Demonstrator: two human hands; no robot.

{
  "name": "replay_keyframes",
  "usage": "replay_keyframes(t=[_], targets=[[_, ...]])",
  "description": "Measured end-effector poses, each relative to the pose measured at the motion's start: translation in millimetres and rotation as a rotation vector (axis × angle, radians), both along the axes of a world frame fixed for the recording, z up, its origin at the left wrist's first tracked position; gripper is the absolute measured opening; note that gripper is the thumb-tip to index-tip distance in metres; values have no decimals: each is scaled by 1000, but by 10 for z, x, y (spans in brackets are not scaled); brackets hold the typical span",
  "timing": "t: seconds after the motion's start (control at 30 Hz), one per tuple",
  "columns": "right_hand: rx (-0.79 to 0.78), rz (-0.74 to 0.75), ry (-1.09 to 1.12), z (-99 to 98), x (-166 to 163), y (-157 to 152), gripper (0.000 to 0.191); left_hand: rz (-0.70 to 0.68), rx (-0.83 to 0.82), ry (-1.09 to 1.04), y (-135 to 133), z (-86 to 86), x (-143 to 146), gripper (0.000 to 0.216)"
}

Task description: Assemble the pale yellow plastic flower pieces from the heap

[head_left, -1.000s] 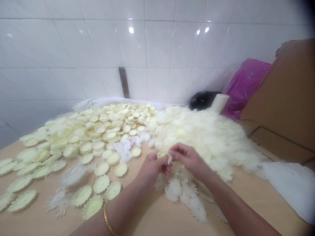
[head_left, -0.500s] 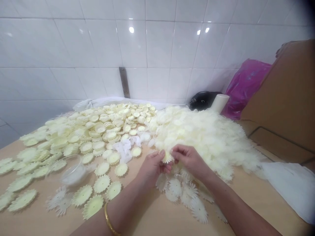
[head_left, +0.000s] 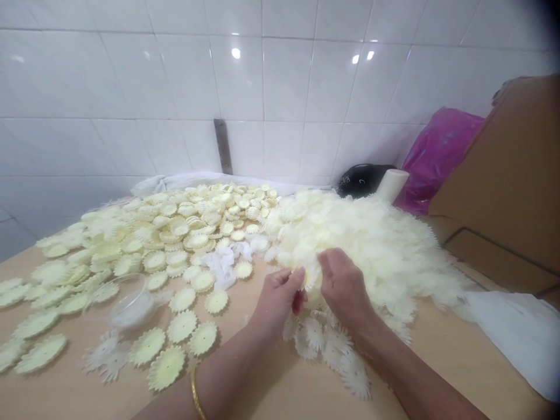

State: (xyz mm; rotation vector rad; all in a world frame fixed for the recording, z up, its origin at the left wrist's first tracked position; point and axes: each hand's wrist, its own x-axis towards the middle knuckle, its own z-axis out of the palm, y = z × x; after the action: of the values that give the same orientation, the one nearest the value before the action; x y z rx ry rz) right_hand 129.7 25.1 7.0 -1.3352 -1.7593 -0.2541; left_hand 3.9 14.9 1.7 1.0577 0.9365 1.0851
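Note:
My left hand (head_left: 276, 298), with a gold bangle on its wrist, pinches a pale yellow petal-edged flower piece (head_left: 310, 280) between thumb and fingers. Just to the right, my right hand (head_left: 347, 287) has its fingers closed in a pinch; whatever they hold is hidden. Behind both hands spreads a fluffy heap of cream flower layers (head_left: 350, 227). Several loose white petal discs (head_left: 336, 347) lie on the table below the hands. Left of them, stacked yellow scalloped discs (head_left: 181, 326) cover much of the tabletop.
A clear round bowl (head_left: 129, 303) with white contents stands at left. White crumpled scraps (head_left: 220, 265) lie mid-table. At back right are a black bag (head_left: 361, 179), a white roll (head_left: 392, 185), a purple plastic bag (head_left: 437, 154) and a cardboard box (head_left: 507, 175). White sheeting (head_left: 516, 332) lies at right.
My right hand has moved a little to the right, away from the left hand, and its fingers have curled in. My left hand has shifted slightly right, still pinching the flower piece.

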Motion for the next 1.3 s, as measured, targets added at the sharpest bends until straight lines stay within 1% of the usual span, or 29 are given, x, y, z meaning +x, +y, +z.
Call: replay_keyframes(t=[0.1, 0.2, 0.27, 0.4, 0.5, 0.57, 0.63, 0.7, 0.87, 0.97, 1.1, 1.2, 1.3], targets=[[25, -49, -15, 16, 57, 27, 26, -5, -23, 12, -21, 9, -8, 35], [34, -151, 33, 69, 175, 57, 27, 26, -117, 9, -24, 0, -20, 32], [29, -193, 15, 106, 244, 65, 31, 41, -169, -29, -13, -11, -21, 28], [-73, -137, -128, 130, 272, 46, 38, -4, -180, -92, 13, -24, -9, 23], [-68, -129, -155, 95, 247, 47, 24, 11, -151, -34, 13, -17, -7, 24], [-32, -115, -121, 71, 234, 53, 20, 34, -109, 13, 11, -16, -15, 25], [-31, -72, -50, 70, 221, 44, 18, 50, -77, 40, 15, -24, -27, 27], [-95, 19, 52, 99, 199, 11, 15, 69, -64, 42, 24, -37, -40, 30], [-425, 339, 268, 198, 94, -103, 18, 84, -16, 26, 33, -41, -61, 34], [-571, 428, 353, 214, 26, -132, 20, 63, 17, 1, 21, -28, -61, 36], [-731, 564, 509, 203, -14, -126, 20, 53, -11, -49, 18, -39, -49, 37], [-740, 618, 598, 177, 5, -98, 19, 3, -42, -34, 27, -47, -42, 40], [-700, 578, 610, 145, 47, -58, 16, -57, -91, -65, 23, -31, -39, 43]])
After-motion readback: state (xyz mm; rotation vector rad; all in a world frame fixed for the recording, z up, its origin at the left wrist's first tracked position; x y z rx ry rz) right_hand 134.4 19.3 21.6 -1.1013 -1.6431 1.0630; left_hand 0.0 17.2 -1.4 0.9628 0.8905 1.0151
